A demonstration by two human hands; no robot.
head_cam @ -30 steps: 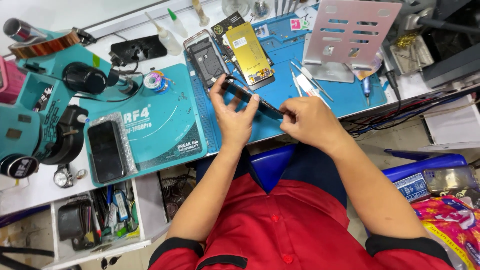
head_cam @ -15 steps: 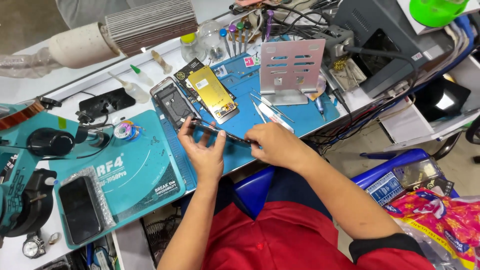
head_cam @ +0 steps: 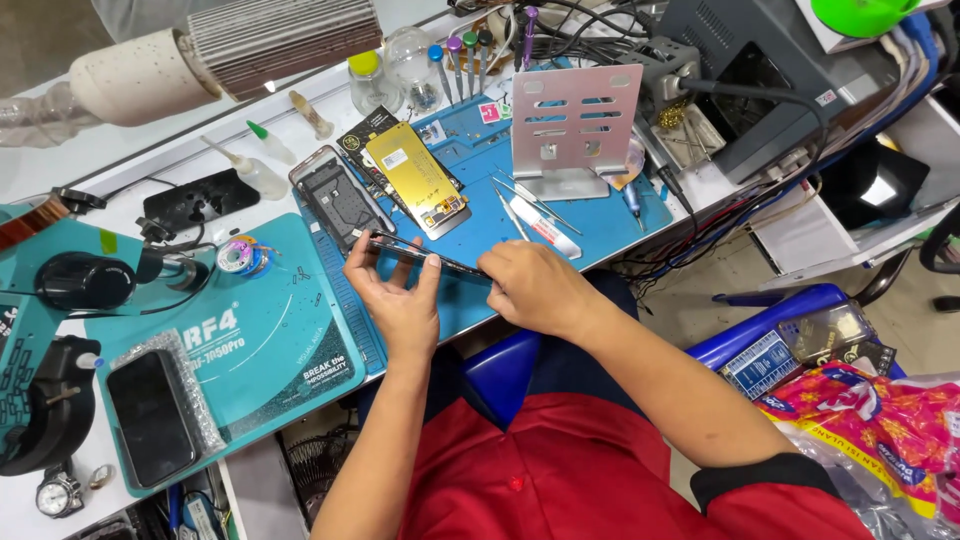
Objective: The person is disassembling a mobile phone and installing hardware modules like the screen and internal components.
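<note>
- We've got both hands on a thin dark phone frame [head_cam: 425, 258], held edge-up just above the near edge of the blue mat [head_cam: 600, 225] on the surface [head_cam: 110, 165].
- Our left hand [head_cam: 395, 300] has its grip closed on the frame's left part, thumb and fingers pinching it from both sides.
- Our right hand [head_cam: 535, 290] has its grip closed over the frame's right end, fingers curled so we can't see the tips.
- Labels-wise: the gold-coloured phone panel [head_cam: 415, 178] lying on the blue mat has a small white rectangular sticker near its top end, and right beside it sits an opened phone body [head_cam: 340, 200] with dark insides.
- There's a little pink square tag [head_cam: 489, 112] on the mat by the grey slotted metal stand [head_cam: 573, 130].
- The teal mat [head_cam: 260, 330] on our left carries big white lettering, plus a black phone in bubble wrap [head_cam: 152, 415].
- Down at the right, off the surface, a pink and yellow printed packet [head_cam: 880, 420] and a dark box with a blue-and-white patterned label [head_cam: 765, 362].
- Containers: a clear jar with a yellow lid [head_cam: 366, 80], a clear round glass jar [head_cam: 410, 62] next to it, contents too small to tell, and a small white squeeze bottle with a green tip [head_cam: 268, 145].
- A row of colour-capped screwdrivers [head_cam: 470, 55] stands behind the mat.
</note>
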